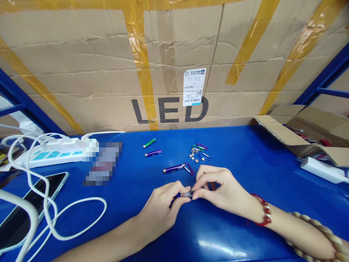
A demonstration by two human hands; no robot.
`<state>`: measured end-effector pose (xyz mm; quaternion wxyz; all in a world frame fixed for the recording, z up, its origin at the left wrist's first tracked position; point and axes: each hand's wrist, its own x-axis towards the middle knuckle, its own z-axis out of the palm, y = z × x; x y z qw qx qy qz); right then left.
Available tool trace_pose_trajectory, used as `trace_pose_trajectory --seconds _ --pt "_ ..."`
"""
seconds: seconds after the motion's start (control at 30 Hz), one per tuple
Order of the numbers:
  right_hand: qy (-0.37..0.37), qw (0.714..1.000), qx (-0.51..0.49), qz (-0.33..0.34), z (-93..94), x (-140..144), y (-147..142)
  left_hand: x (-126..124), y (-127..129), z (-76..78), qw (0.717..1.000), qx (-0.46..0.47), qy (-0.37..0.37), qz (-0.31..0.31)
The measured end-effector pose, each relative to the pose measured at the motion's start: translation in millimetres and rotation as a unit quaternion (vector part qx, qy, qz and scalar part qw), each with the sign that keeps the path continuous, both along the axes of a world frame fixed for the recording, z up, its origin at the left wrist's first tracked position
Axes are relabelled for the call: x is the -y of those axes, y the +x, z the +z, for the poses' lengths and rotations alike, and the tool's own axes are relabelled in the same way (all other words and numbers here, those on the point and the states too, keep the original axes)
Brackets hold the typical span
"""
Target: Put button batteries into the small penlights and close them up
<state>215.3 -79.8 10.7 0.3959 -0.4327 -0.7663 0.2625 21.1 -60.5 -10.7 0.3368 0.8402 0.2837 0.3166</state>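
My left hand pinches a small blue flashlight between thumb and fingers, low over the blue table. Closed on the flashlight's right end are the fingertips of my right hand; what they hold at that end is mostly hidden. Just beyond lies a purple flashlight with a purple carabiner on its end. Farther back are a second purple flashlight and a green one. Several button cells lie loose beside a blue carabiner, a green carabiner and a purplish carabiner.
A large taped cardboard box forms the back wall. On the left are a white power strip, a looped white cable, a phone and a pixelated object. An open carton and a white adapter stand right.
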Motion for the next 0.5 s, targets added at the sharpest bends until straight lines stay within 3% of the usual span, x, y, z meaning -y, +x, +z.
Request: trace_pose_trajectory --seconds 0.2,0.37,0.5 --pt "-0.047 0.999 0.011 -0.010 2.4 0.8 -4.3 -1.0 0.7 -0.3 0.996 0.014 0.084 0.015" --pt "-0.069 0.997 -0.007 -0.017 4.6 -3.0 -5.6 -2.0 2.0 4.5 0.996 0.015 0.085 0.018" --pt "-0.020 0.999 0.004 -0.030 4.2 -5.9 -2.9 -3.7 5.0 7.2 0.998 0.003 0.045 0.041"
